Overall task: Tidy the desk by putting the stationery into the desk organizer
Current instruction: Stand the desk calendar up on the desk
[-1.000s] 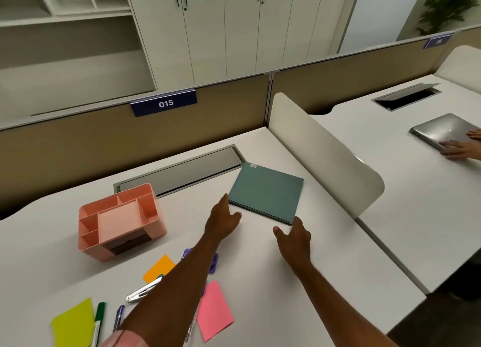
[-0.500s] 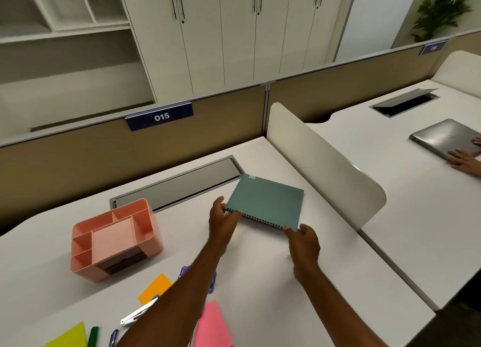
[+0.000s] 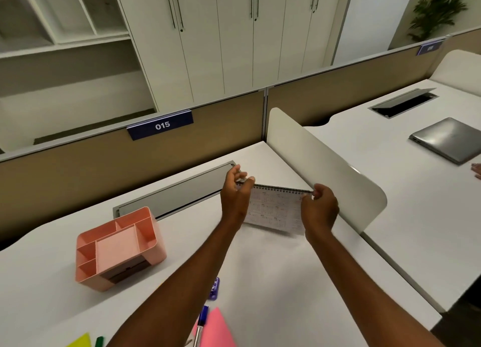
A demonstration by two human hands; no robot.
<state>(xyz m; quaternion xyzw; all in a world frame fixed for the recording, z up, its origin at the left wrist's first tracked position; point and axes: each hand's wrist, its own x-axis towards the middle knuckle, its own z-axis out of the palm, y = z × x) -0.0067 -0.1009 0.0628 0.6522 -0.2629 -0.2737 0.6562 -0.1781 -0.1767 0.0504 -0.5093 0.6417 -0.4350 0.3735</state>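
The spiral notebook is up off the counter, spiral edge on top, with a white printed page of small grids facing the camera. The left grip pinches the left end of the wire binding between thumb and fingers. The right grip is closed on the right end. It hangs right of the pink desk organizer and well apart from it.

The step in hand looks like carrying the notebook to the organizer. To do it well, I would keep both grips on the binding so the loose pages do not fan out. I would swing it left above the counter, then turn it on edge over the widest compartment. The notebook looks broad against that slot, so it likely has to go in upright and slowly. The organizer looks light and may slide if bumped.

Counted in view:
- one notebook
- one organizer, with several open compartments and a dark front opening
- two sticky notes, one pink sticky note and one yellow-green sticky note
- one blue-capped pen
- one green marker, only its tip showing
- one small purple item, too blurred to name
- one closed laptop on the neighbouring desk
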